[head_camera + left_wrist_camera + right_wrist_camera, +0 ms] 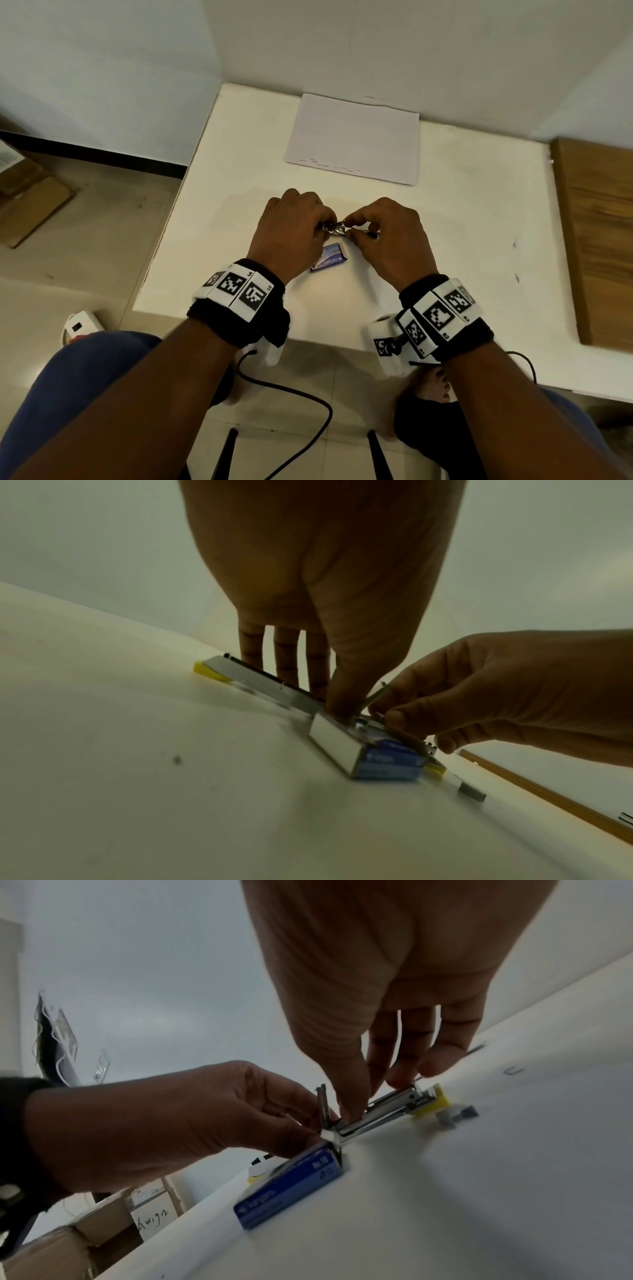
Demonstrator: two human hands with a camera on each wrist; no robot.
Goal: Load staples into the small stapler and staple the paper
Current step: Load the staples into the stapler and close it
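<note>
A small metal stapler [337,229] with yellow ends lies opened out on the white table [462,240]. My left hand [329,222] grips its left half, fingers pressing down on the metal arm [260,683]. My right hand [349,224] pinches the open staple channel [390,1110] between thumb and fingers; whether staples lie in it is hidden. A thin metal part [322,1104] stands upright at the hinge. The blue staple box [329,258] lies just in front of the hands. White paper [352,137] lies flat at the table's far side.
Short staple strips [455,1115] lie on the table to the right of the stapler, and a single loose staple [514,1070] beyond them. A wooden board [596,240] borders the table on the right. Cardboard boxes [30,202] stand on the floor at left.
</note>
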